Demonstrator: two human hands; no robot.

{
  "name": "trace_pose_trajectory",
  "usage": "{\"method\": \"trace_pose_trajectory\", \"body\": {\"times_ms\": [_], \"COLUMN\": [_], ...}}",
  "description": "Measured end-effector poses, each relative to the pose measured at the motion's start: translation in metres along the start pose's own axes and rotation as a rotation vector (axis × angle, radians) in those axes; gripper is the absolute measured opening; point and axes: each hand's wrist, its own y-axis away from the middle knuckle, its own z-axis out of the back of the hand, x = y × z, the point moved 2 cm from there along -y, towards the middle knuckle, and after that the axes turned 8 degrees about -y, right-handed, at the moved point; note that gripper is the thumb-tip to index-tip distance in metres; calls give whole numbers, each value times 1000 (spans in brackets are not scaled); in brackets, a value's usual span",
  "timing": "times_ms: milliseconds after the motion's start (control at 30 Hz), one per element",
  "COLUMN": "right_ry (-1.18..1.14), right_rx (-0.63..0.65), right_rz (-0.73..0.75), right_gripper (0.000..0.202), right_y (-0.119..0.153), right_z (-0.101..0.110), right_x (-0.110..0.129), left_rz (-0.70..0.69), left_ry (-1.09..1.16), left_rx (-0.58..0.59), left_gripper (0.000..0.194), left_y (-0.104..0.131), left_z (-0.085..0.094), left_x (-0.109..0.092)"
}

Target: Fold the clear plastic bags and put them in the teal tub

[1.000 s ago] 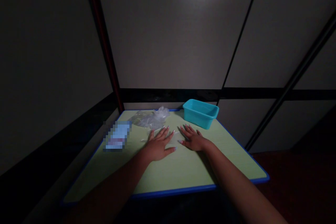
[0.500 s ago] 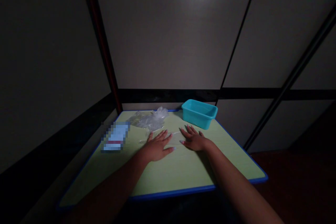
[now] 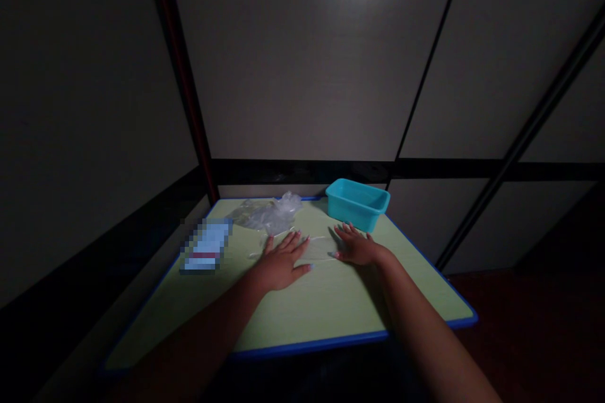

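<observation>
A clear, thin plastic bag [image 3: 319, 248] lies flat on the pale green table [image 3: 302, 312]. My left hand [image 3: 282, 262] rests on its left part, palm down with the fingers spread. Over the right end of the bag is my right hand [image 3: 355, 247], its fingers apart and its thumb near the bag's edge. Behind my left hand sits a crumpled heap of clear plastic [image 3: 276, 214]. Neither hand grips anything.
A turquoise plastic basket [image 3: 358, 203] stands at the table's back right, just behind my right hand. At the left edge lies a blurred, pale blue flat item [image 3: 208, 245]. Panelled walls rise behind and to the left of the table.
My right hand has slid slightly to the right, uncovering more of the flat bag. My left hand has stayed nearly in place.
</observation>
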Motion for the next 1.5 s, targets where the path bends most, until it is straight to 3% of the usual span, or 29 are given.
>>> {"method": "trace_pose_trajectory", "body": {"times_ms": [100, 233, 367, 633, 1000, 1200, 1400, 1500], "right_ry": [-31, -54, -51, -183, -328, -380, -736, -812], "right_rx": [-6, 21, 114, 356, 273, 243, 152, 35], "right_rz": [60, 144, 218, 497, 390, 346, 350, 327], "right_gripper": [84, 92, 95, 82, 70, 73, 83, 74], "right_y": [7, 15, 20, 32, 35, 38, 30, 17], "right_z": [2, 1, -1, 3, 16, 25, 23, 16], "right_x": [13, 29, 34, 39, 16, 4, 0, 4], "left_rz": [-2, 3, -18, -38, 25, 19, 39, 46], "left_ry": [-33, -59, -47, 35, 70, 81, 87, 94], "left_rx": [-99, -135, -106, -2, 110, 123, 132, 141], "left_gripper": [64, 63, 63, 61, 59, 60, 60, 60], "left_y": [-3, -5, -4, -5, -2, -1, -1, 0], "left_z": [2, 3, 0, -1, 8, 6, 7, 9], "left_x": [0, 1, 1, 2, 0, 2, 1, 0]}}
